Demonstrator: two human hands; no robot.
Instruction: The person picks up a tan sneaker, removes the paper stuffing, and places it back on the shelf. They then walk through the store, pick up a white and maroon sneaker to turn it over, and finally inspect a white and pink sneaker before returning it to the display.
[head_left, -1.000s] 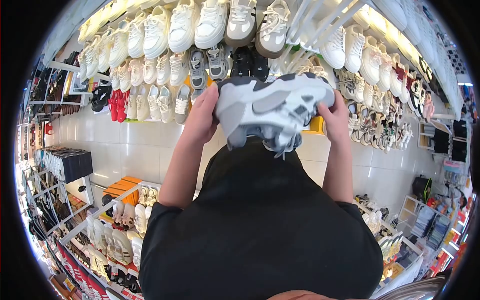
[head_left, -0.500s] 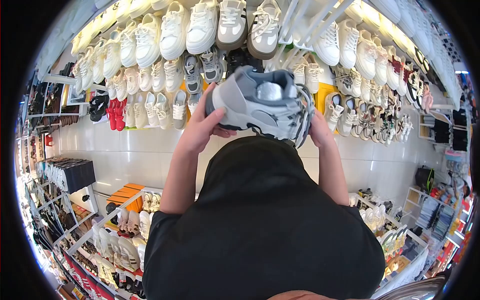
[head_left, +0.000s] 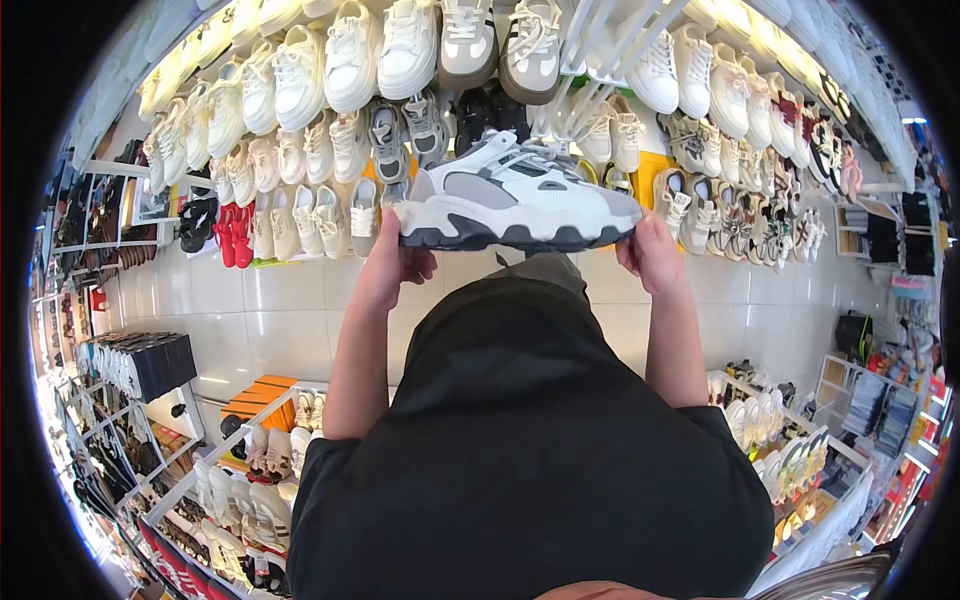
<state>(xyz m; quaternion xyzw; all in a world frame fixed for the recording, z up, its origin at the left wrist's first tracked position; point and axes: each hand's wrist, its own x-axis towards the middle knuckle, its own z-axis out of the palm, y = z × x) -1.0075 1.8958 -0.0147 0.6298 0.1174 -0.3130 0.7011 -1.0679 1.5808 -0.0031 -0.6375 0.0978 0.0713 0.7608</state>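
A white and grey sneaker (head_left: 525, 195) with a chunky black-and-white sole is held up in front of the shelves, its side facing the camera and its sole downward. At its heel end, on the left, my left hand (head_left: 395, 262) is closed on the sole. The toe end on the right is gripped between the fingers of my right hand (head_left: 648, 252). The shoe's inside is hidden from view.
Rows of white shoes (head_left: 350, 60) fill the shelves ahead, with smaller pairs below. Red shoes (head_left: 234, 235) stand at the left. A black box (head_left: 160, 365) is at lower left, near an orange box (head_left: 262, 397). Shoe racks flank the body.
The sneaker has been turned from showing its opening and laces to showing its side, sole downward. My left hand has shifted slightly left and down, and my right hand slightly right.
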